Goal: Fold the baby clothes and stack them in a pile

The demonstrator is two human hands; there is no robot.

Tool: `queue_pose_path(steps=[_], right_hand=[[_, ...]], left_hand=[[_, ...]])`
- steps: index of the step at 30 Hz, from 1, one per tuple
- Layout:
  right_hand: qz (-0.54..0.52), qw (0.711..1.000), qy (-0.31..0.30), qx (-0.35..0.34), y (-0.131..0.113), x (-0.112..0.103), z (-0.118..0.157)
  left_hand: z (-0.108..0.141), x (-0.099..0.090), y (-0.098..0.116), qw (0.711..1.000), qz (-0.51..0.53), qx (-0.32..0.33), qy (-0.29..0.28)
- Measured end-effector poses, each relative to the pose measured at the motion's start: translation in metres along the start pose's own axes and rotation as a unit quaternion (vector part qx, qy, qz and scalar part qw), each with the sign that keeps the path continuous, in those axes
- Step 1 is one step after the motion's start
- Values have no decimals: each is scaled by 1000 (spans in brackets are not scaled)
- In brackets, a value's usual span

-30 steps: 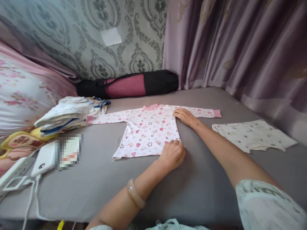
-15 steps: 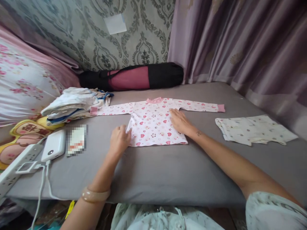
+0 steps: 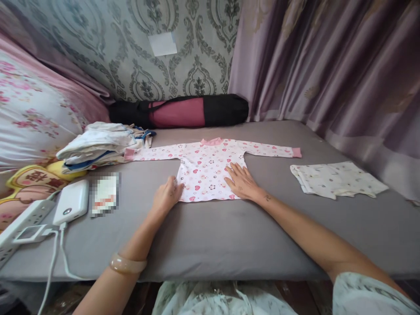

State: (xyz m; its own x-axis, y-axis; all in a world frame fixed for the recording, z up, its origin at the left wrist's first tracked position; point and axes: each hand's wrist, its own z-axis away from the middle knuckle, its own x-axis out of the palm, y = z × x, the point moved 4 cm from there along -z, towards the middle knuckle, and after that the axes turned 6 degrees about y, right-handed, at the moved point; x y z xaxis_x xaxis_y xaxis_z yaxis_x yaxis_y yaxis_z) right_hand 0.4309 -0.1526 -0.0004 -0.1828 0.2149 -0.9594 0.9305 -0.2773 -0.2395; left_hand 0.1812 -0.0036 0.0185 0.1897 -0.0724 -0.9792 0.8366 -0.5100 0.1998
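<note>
Lying flat on the grey sheet, the white shirt shows pink hearts, collar and cuffs, its sleeves pointing to nine and three o'clock. The right hand rests on its four o'clock side, fingers spread; the left hand curls at its eight o'clock edge, whether pinching cloth I cannot tell. Patterned wallpaper rises at twelve o'clock, purple curtains at one.

Pixelated item, power strip cut off left, shirt corner behind right hand
</note>
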Motion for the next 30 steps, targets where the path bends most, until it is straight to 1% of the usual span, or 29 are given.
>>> queue_pose_path(steps=[6, 8, 10, 11, 12, 14, 16, 17, 18, 20, 23, 26, 30], right_hand=[[7, 1000, -5, 1, -1, 0, 0], [7, 1000, -11, 4, -1, 0, 0], [8, 1000, -17, 4, -1, 0, 0], [8, 1000, -18, 3, -1, 0, 0], [6, 1000, -19, 3, -1, 0, 0], [3, 1000, -16, 1, -1, 0, 0], [2, 1000, -13, 0, -1, -1, 0], [2, 1000, -13, 0, -1, -1, 1], [3, 1000, -13, 0, -2, -2, 1], [3, 1000, -16, 1, -3, -2, 2], [1, 1000, -24, 5, -4, -4, 2], [-2, 1000, -31, 6, -4, -5, 2], [-10, 999, -35, 4, -3, -4, 2]], left_hand=[[5, -5, -14, 1000, -20, -7, -12], [5, -8, -15, 999, -31, -7, -19], [3, -11, -11, 998, -59, 0, -21], [0, -13, -6, 997, -72, 18, -14], [-4, -14, 1, 996, -76, 49, -2], [-14, -13, 22, 987, -51, 146, 30], [-25, -8, 44, 969, -11, 240, 49], [-31, -3, 52, 963, -1, 265, 49], [-38, 3, 57, 960, 0, 277, 43], [-49, 15, 62, 962, -14, 273, 26], [-61, 29, 56, 968, -30, 249, 2], [-66, 37, 48, 971, -40, 234, -14], [-67, 43, 44, 972, -59, 226, -29]])
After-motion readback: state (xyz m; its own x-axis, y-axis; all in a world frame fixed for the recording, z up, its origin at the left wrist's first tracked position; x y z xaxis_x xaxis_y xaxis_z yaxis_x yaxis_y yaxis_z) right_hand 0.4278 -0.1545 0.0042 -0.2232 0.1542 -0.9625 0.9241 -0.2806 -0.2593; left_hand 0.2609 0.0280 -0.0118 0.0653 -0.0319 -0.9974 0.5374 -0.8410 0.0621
